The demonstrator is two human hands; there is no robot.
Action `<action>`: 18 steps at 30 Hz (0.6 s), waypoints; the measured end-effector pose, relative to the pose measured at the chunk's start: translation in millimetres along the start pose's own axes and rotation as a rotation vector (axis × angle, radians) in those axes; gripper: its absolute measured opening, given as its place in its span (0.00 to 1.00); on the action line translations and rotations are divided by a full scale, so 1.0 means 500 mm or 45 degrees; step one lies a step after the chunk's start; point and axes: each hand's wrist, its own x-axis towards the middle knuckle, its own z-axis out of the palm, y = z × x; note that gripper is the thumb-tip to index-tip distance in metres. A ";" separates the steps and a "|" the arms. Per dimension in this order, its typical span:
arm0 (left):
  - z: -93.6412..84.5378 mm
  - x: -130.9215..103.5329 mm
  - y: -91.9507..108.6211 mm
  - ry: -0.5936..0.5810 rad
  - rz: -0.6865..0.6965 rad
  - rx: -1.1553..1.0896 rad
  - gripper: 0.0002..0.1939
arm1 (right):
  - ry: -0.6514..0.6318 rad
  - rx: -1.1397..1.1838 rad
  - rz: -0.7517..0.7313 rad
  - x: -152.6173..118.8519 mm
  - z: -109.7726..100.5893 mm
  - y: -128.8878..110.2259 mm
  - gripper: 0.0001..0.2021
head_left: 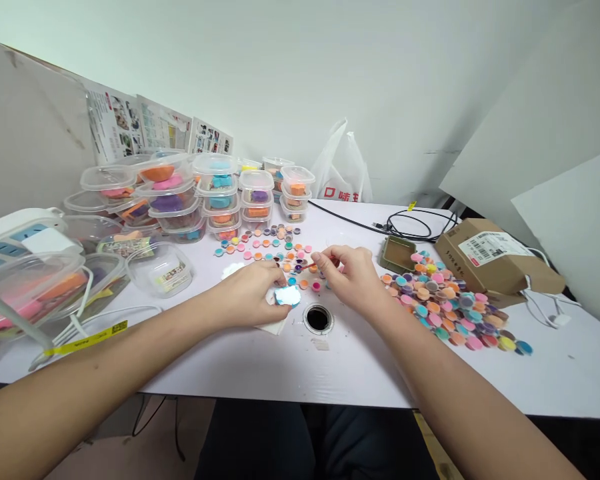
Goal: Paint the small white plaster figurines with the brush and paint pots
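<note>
My left hand [255, 293] pinches a small cloud-shaped piece [287, 296], white on top with a blue edge, just above the table [280, 373]. Between the fingertips of my right hand [355, 275] is a thin paintbrush [310, 265], its tip pointing left over the small paint pots. Joined strips of these paint pots [279, 255] in many colours lie beyond both hands; one near the brush is magenta [317, 287]. Under my left hand rests a white sheet [274, 328], partly hidden, and another white piece [233, 269] shows behind the wrist.
Stacked clear tubs [221, 200] with coloured pieces fill the back left. A large pile of paint pots [450, 300] spreads at right, by a shallow brown-filled container [399, 253] and a cardboard box [495, 257]. A cable hole [319, 319] opens before my hands; a black cable [415, 230] coils behind.
</note>
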 end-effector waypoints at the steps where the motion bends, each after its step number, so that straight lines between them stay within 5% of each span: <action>1: -0.003 0.003 -0.001 -0.014 0.027 -0.017 0.13 | -0.043 -0.033 0.000 0.000 0.002 0.001 0.21; 6: 0.001 0.003 -0.021 -0.008 0.060 -0.131 0.12 | -0.145 -0.075 0.012 0.000 0.016 0.004 0.19; 12: 0.029 -0.007 -0.031 0.019 -0.035 -0.173 0.22 | -0.168 -0.131 0.024 0.005 0.036 0.005 0.17; 18: 0.045 -0.007 -0.026 0.047 -0.132 -0.221 0.19 | -0.184 -0.254 -0.085 0.009 0.049 0.010 0.16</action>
